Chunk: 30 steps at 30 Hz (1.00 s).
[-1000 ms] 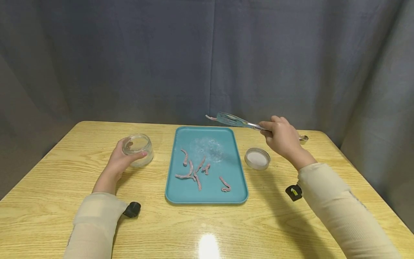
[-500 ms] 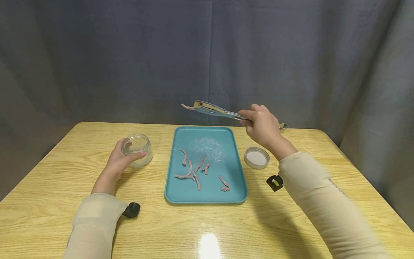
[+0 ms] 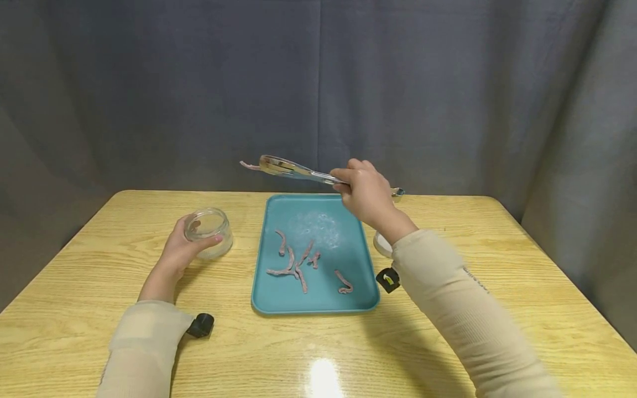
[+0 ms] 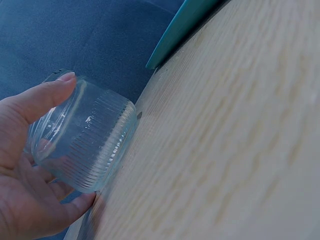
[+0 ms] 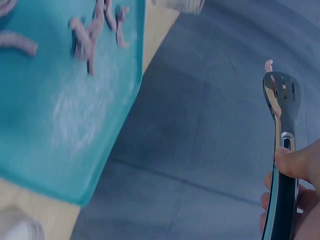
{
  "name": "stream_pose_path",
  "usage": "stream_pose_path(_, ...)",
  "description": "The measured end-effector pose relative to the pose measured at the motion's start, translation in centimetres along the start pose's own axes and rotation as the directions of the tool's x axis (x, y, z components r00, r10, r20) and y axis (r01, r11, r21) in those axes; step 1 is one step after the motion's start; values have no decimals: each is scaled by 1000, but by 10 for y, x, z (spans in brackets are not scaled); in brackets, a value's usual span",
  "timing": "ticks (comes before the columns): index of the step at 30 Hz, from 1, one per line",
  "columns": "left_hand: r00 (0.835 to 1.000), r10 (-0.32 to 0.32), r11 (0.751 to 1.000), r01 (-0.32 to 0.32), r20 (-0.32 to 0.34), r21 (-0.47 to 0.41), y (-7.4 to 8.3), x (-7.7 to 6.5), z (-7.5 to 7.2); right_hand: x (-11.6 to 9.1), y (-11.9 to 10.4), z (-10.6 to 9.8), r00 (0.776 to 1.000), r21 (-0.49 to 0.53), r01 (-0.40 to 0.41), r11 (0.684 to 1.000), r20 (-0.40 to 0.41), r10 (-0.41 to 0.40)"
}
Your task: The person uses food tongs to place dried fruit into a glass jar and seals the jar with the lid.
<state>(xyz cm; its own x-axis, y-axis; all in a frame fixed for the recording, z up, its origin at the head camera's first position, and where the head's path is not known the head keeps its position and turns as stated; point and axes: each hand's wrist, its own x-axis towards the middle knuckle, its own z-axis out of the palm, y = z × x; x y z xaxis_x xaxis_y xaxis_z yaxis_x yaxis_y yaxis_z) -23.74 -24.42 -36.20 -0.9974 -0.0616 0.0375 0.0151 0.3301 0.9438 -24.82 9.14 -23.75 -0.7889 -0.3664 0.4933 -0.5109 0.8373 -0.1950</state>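
Note:
My left hand (image 3: 181,246) grips a clear glass jar (image 4: 92,135) round its side; the ribbed jar stands without a lid on the table, left of the tray. My right hand (image 3: 365,193) holds metal tongs (image 3: 291,168) high over the tray's far edge, their tips pointing left. A thin pinkish strip (image 3: 250,165) pokes out of the closed tips; its other end is hidden between them. Several similar pinkish, powder-dusted strips (image 3: 343,282) lie on the blue-green tray (image 3: 318,308).
White powder (image 3: 318,229) is smeared over the tray's far half. A round lid (image 3: 382,245) lies right of the tray, partly covered by my right forearm. A grey curtain (image 3: 318,94) hangs behind the wooden table (image 3: 249,354).
My right hand has carried the tongs and the strip leftward, rising at first, from beyond the tray's right side toward the jar. My left hand keeps its hold on the jar.

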Motion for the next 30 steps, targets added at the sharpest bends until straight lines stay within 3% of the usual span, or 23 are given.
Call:
stream_pose_path(17, 1000, 14, 1000, -14, 6, 0, 2, -1, -1, 3, -46, 46, 997, -10, 80, 997, 23, -80)
stream_pose_path(30, 1000, 13, 1000, -13, 13, -11, 2, 0, 0, 1, -64, 63, 993, -65, 61, 996, 100, -55)
